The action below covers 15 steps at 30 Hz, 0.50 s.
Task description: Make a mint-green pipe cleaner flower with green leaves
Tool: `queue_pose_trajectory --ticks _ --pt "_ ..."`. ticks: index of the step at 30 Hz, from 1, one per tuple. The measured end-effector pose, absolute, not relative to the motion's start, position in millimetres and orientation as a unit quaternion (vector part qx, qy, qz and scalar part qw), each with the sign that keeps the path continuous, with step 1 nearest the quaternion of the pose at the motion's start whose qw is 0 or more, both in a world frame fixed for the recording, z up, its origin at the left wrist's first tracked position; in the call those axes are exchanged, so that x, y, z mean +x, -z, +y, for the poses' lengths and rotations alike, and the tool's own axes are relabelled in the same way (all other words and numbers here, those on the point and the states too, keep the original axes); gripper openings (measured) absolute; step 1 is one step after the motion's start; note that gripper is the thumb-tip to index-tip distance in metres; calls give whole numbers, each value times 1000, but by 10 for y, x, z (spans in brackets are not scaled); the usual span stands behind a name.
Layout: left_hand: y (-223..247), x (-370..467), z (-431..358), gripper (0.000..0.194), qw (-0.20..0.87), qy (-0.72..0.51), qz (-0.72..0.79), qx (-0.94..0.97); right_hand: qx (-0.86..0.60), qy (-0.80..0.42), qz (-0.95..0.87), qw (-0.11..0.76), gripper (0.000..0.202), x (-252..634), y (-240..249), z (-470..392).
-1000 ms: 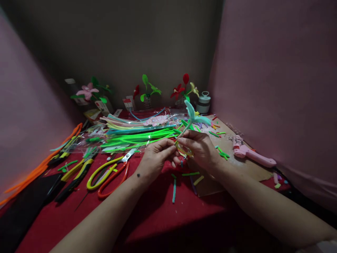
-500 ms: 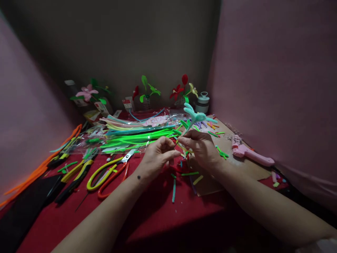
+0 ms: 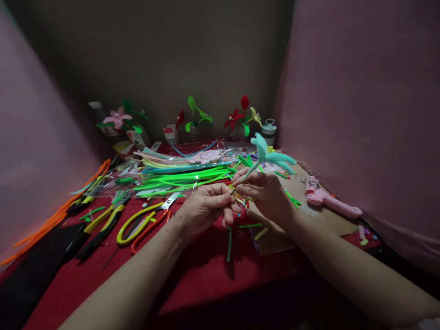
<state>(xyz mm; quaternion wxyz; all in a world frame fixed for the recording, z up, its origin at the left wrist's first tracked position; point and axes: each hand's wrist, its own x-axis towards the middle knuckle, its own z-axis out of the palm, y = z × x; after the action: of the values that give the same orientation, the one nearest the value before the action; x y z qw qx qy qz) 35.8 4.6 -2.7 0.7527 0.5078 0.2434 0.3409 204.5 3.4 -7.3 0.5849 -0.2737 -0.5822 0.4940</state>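
Observation:
A light teal pipe-cleaner flower [image 3: 266,153] leans up to the right above the table, its petals facing away from me. My right hand [image 3: 266,195] has thumb and fingers closed on its stem. At the stem's lower, dark end, my left hand [image 3: 209,204] pinches with thumb and forefinger, the other fingers curled below. The two hands nearly touch. Behind them lie bright green pipe cleaners [image 3: 182,178] in a clear bag, with pale pink, yellow and blue ones beyond.
Scissors [image 3: 137,224] with yellow and red handles and pliers [image 3: 103,224] lie left. A pink glue gun [image 3: 332,201] rests on cardboard [image 3: 275,243] at right, among cut scraps. Pipe-cleaner flowers [image 3: 233,119] and a lidded bottle [image 3: 268,130] stand at the back. Orange pipe cleaners [image 3: 62,220] hang far left.
The flower has turned and tipped further right, showing its petals from the side. My left thumb and forefinger have closed on the stem's lower end.

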Motion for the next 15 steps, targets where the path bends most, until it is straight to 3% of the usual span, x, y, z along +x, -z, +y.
queue_pose_trajectory --ticks 15 --pt "26 376 22 24 774 -341 231 481 -266 -543 -559 567 5 2073 32 18"
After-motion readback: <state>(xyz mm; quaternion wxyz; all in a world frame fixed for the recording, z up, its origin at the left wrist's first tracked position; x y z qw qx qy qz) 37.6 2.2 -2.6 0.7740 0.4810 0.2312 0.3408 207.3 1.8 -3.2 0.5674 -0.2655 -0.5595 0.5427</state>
